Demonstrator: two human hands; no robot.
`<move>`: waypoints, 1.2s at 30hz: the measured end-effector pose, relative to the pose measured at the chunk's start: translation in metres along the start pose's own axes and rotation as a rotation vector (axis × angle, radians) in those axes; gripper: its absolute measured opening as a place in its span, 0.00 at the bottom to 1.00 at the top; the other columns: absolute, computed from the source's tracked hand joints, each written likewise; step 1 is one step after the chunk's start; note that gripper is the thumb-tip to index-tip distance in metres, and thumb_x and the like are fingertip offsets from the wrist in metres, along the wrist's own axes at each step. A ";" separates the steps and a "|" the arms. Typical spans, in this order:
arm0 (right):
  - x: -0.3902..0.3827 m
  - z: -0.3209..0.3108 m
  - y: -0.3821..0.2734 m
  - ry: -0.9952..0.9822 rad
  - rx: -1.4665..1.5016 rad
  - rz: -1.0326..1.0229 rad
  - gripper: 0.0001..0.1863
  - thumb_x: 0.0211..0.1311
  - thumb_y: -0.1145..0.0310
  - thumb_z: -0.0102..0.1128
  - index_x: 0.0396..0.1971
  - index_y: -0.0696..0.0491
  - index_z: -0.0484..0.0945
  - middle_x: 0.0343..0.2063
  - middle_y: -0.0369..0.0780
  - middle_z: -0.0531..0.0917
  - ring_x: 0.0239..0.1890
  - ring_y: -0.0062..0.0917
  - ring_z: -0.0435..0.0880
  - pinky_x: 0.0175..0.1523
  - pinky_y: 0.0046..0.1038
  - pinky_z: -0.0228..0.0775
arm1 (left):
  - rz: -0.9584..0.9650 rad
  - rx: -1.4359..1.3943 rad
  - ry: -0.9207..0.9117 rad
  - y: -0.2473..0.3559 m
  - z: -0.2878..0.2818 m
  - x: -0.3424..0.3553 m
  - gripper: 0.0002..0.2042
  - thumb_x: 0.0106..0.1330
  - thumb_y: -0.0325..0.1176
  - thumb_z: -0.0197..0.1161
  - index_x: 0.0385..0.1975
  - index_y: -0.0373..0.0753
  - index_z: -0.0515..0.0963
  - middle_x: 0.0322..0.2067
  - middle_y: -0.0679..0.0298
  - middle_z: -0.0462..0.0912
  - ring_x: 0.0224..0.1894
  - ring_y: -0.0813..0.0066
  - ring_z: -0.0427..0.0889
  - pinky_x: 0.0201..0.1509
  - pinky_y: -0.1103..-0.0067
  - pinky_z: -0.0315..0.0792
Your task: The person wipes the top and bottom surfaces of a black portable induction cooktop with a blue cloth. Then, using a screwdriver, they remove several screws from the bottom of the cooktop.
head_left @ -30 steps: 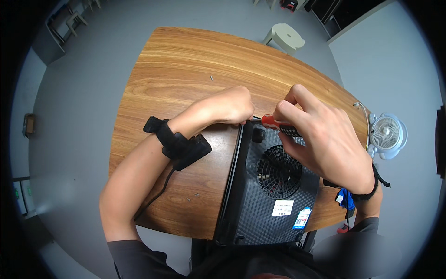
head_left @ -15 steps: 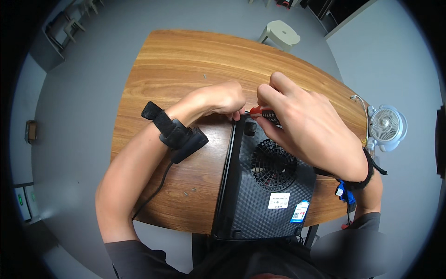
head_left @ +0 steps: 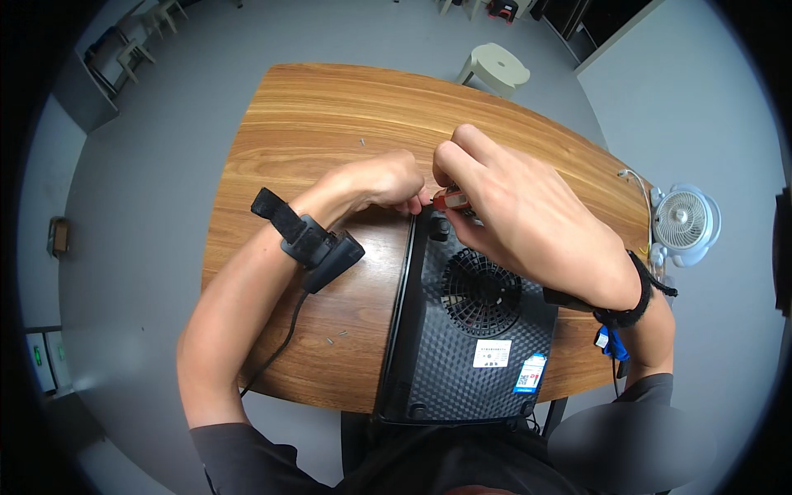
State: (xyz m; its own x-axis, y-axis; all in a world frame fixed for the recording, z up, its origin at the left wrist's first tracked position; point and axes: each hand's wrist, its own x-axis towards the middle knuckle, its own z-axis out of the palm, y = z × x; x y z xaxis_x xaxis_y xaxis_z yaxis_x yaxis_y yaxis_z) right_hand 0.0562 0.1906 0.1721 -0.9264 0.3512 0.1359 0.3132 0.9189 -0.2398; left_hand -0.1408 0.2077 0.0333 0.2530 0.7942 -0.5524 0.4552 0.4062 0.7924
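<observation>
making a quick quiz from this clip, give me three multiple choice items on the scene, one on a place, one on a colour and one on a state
1. Where does the small white fan stand?
A. Past the table's right end
B. On the black appliance
C. By the left elbow

2. What colour is the handle of the small tool in the right hand?
A. Blue
B. Red
C. Green

3. How does the black appliance lie on the wooden table?
A. Upright on its feet
B. Underside up, with the round vent grille showing
C. Wrapped in a box

Answers:
1. A, the fan shows beyond the right edge of the table.
2. B, a red handle shows between the fingers, next to the left hand.
3. B, the grille, the stickers and a foot all face the camera.
</observation>
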 end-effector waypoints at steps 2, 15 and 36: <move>-0.002 -0.001 0.001 -0.013 0.027 0.007 0.15 0.63 0.75 0.67 0.43 0.57 0.71 0.41 0.46 0.75 0.41 0.45 0.81 0.43 0.41 0.74 | -0.008 0.005 0.001 0.001 0.000 -0.002 0.16 0.73 0.30 0.47 0.39 0.34 0.86 0.34 0.59 0.89 0.33 0.71 0.82 0.42 0.73 0.76; -0.006 -0.009 0.003 -0.081 0.029 0.064 0.16 0.61 0.76 0.68 0.44 0.55 0.71 0.42 0.44 0.76 0.44 0.43 0.82 0.46 0.41 0.76 | 0.005 -0.061 -0.024 -0.001 -0.002 -0.008 0.19 0.76 0.32 0.43 0.41 0.35 0.86 0.28 0.67 0.81 0.26 0.81 0.73 0.29 0.81 0.68; -0.004 -0.006 0.005 -0.060 -0.010 0.119 0.15 0.64 0.71 0.70 0.43 0.56 0.72 0.39 0.44 0.76 0.40 0.43 0.82 0.43 0.39 0.76 | -0.033 0.018 -0.040 0.004 -0.002 -0.014 0.20 0.74 0.30 0.44 0.46 0.36 0.88 0.24 0.65 0.81 0.23 0.81 0.71 0.26 0.80 0.66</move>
State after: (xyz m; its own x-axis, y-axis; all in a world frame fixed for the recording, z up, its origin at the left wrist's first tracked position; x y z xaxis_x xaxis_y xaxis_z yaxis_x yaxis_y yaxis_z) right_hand 0.0630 0.1944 0.1760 -0.8931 0.4472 0.0493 0.4239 0.8731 -0.2410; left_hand -0.1440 0.1995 0.0445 0.2715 0.7617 -0.5883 0.4790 0.4232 0.7690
